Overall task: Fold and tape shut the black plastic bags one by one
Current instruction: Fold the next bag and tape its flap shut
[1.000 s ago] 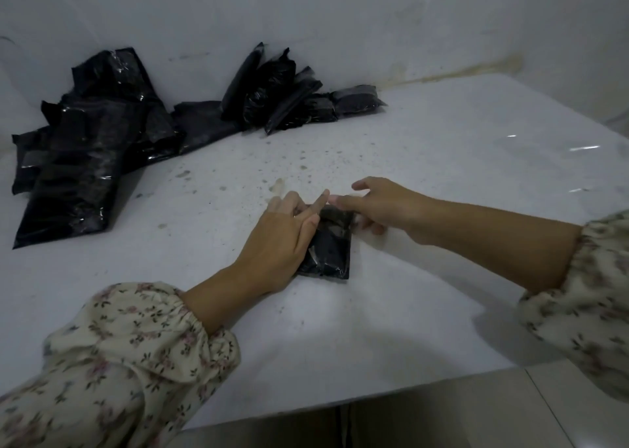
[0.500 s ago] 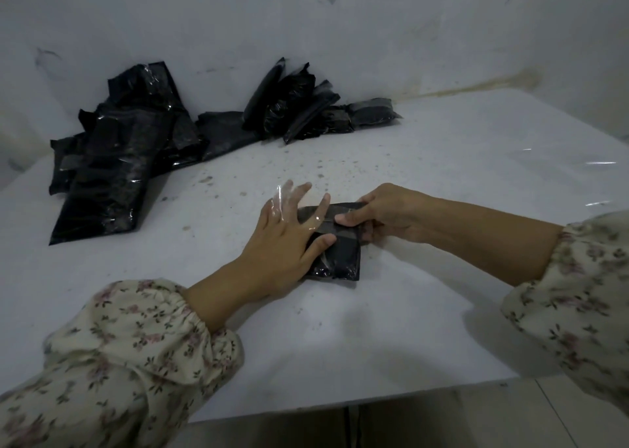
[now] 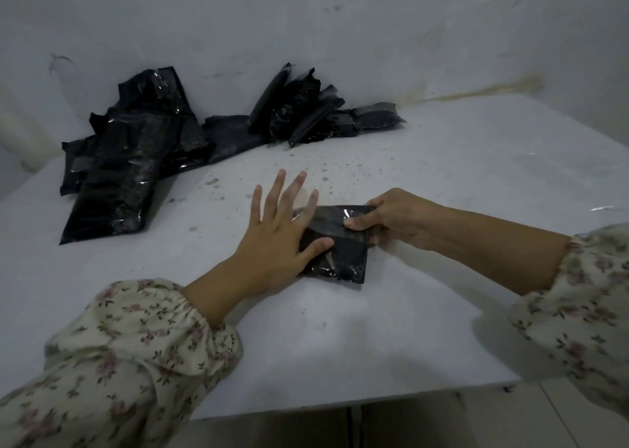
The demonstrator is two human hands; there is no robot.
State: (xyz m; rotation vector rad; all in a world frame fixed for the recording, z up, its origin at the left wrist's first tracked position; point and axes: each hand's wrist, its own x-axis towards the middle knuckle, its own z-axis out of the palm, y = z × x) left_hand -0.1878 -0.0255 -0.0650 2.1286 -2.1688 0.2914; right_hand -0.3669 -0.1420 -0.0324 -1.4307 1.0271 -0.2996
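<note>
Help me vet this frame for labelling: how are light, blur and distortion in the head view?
Head view: dim, flat light; the left hand is motion-smeared at its fingers; small glints on the tape across the folded bag and on the bag pile; the wide lens enlarges the sleeves at the lower corners.

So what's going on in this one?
A person is taping a folded black bag shut on the white table. The left hand lies flat, fingers spread, thumb pressing the bag. The right hand grips the bag's right end, thumb on a clear tape strip across it. More black bags lie piled by the wall.
</note>
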